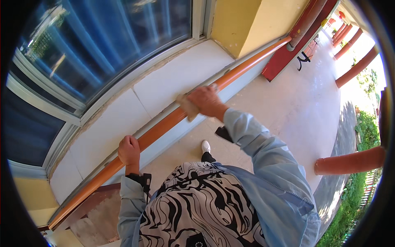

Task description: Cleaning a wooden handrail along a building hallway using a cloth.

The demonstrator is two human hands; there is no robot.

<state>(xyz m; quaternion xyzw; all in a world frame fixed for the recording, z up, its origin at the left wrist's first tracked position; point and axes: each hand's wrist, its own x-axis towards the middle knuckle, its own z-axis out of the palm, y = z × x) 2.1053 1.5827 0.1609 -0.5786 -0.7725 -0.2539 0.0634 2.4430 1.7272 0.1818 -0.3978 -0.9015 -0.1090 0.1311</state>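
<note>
An orange handrail (160,128) runs diagonally along the wall beneath a window ledge. Around its nearer stretch my left hand (129,150) is closed in a fist-like grip. Farther up, my right hand (205,100) presses a beige cloth (187,107) over the rail; the cloth is somewhat blurred, and its exact material is hard to make out. The hand covers part of the cloth and of the rail beneath it. Both arms wear light blue sleeves.
Above the rail lies a white tiled ledge (166,83) below a window (117,40) with blue curtains. The rail's far end meets a dark red door frame (277,61). Reddish pillars (348,162) line the walkway's outer side. A black curved object (303,60) stands near the door.
</note>
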